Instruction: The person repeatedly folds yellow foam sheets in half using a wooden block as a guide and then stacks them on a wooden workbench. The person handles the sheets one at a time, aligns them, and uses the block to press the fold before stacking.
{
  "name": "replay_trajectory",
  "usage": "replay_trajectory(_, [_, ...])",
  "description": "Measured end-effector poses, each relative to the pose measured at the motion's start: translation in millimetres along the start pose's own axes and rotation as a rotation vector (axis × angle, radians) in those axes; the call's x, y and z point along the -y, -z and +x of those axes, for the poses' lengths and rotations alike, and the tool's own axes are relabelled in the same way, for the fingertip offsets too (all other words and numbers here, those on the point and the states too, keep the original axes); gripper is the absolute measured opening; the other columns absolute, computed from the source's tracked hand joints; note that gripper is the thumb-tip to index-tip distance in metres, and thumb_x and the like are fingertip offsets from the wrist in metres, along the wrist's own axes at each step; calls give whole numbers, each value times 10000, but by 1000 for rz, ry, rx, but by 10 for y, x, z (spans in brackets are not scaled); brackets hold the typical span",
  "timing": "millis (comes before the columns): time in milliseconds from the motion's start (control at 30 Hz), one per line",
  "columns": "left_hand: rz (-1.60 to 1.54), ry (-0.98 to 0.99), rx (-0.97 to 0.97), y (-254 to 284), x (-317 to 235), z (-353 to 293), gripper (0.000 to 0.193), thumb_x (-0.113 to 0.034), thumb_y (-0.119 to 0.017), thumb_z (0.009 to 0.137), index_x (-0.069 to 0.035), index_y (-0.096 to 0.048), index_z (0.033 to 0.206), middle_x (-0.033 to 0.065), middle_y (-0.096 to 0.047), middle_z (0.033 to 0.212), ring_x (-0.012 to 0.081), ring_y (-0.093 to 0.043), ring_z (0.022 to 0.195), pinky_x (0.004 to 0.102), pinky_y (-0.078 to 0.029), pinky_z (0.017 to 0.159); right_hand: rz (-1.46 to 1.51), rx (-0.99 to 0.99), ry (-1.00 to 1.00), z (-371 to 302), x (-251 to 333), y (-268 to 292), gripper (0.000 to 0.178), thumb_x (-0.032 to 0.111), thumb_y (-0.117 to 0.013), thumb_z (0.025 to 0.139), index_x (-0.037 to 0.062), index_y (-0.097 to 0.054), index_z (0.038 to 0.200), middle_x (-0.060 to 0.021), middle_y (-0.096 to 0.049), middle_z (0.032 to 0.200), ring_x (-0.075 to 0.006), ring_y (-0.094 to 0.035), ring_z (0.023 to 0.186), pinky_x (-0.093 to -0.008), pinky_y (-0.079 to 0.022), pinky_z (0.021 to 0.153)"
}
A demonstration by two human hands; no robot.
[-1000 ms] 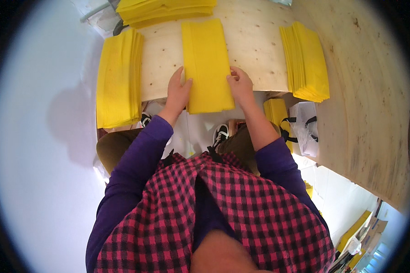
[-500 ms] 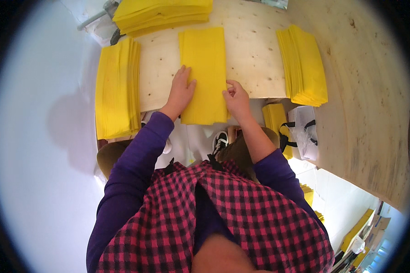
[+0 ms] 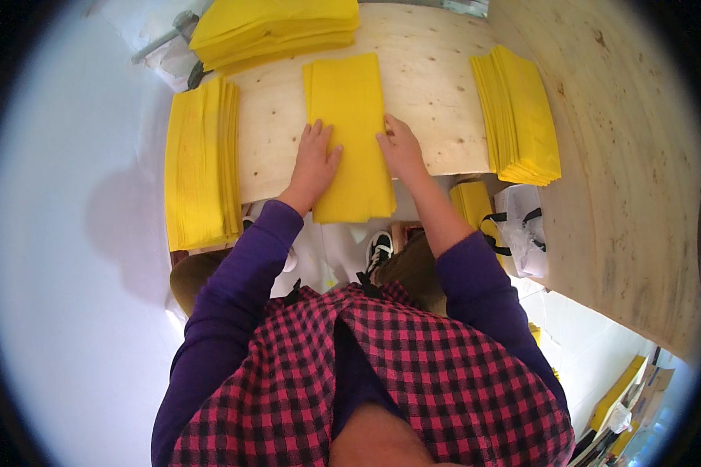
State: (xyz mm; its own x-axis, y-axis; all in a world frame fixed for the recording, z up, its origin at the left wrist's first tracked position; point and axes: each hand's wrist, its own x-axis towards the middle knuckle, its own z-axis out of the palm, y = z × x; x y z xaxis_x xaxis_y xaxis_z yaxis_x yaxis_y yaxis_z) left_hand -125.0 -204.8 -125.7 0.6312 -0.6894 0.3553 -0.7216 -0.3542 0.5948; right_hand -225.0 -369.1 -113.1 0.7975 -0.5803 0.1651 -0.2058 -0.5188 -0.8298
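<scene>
A long yellow folded piece of cloth-like material (image 3: 355,140) lies lengthwise in front of me, its near end reaching past the table's front edge. My left hand (image 3: 315,165) rests on its left edge, fingers stretched out and thumb on top. At the right edge, my right hand (image 3: 403,149) has its fingers bent in and pinches the border of the material between thumb and fingers. How much of it the right fingers hold is partly hidden.
On the pale wooden table (image 3: 436,117), yellow folded stacks stand at the left (image 3: 199,167) and right (image 3: 516,117). A larger yellow pile (image 3: 276,31) lies at the back. A wooden panel (image 3: 623,171) borders the right; a white bag (image 3: 524,233) sits below the table.
My right hand has moved slightly up along the material's right edge, its fingers now closed at the border. My left hand stays on the left edge. The view has shifted slightly.
</scene>
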Motion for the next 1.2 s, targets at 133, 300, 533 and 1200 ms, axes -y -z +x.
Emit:
replay_trajectory(133, [-4, -6, -20, 16, -8, 21, 493, -202, -551, 850, 51, -406, 1247, 302, -319, 1339, 444, -262, 1266, 436, -236, 1060, -114, 31, 127, 419, -73, -67, 575, 246, -495, 864, -1, -283, 1339, -209, -329, 1365, -322, -361, 1244, -377, -312, 1022])
replay_trajectory(300, [-87, 58, -65, 11, 131, 165, 541, -251, -519, 884, 55, -343, 1294, 301, -263, 1371, 428, -237, 1287, 423, -217, 1070, -231, 104, 61, 707, -103, -153, 656, 340, -442, 893, -10, -193, 1388, -191, -170, 1457, -292, -228, 1333, -349, -233, 1076])
replay_trajectory(533, [-137, 88, -19, -55, 299, 352, 575, -330, -456, 920, 49, -311, 1327, 267, -239, 1407, 367, -198, 1331, 385, -176, 1087, -261, 165, 146, 826, -107, -235, 650, 369, -432, 894, -45, -249, 1360, -208, -193, 1444, -282, -213, 1340, -325, -204, 1088])
replay_trajectory(1200, [308, 76, 190, -72, 85, 369, 618, -373, -488, 873, 9, -325, 1330, 204, -256, 1419, 372, -177, 1335, 532, -159, 1060, -570, 196, 526, 928, 281, -274, 627, 446, -401, 888, 33, -331, 1355, -131, -277, 1436, -264, -225, 1338, -389, -178, 1089])
